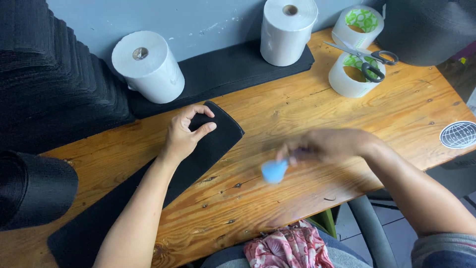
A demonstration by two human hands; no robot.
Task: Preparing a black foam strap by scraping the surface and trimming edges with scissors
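Note:
My left hand (184, 133) rests on the far end of a long black fabric strip (218, 136) that lies diagonally across the wooden table (297, 114). Its thumb and forefinger curl apart over the cloth. My right hand (327, 145) is blurred in motion above the table's middle. It grips a small light-blue object (273, 170) that hangs below the fingers; its exact kind is too blurred to tell.
Two white paper rolls (148, 67) (287, 31) stand at the back on black fabric. Two clear tape rolls (354, 74) (358, 22) with black-handled scissors (369, 55) sit back right. Black fabric stacks (44, 74) fill the left. A round sticker (458, 134) marks the right edge.

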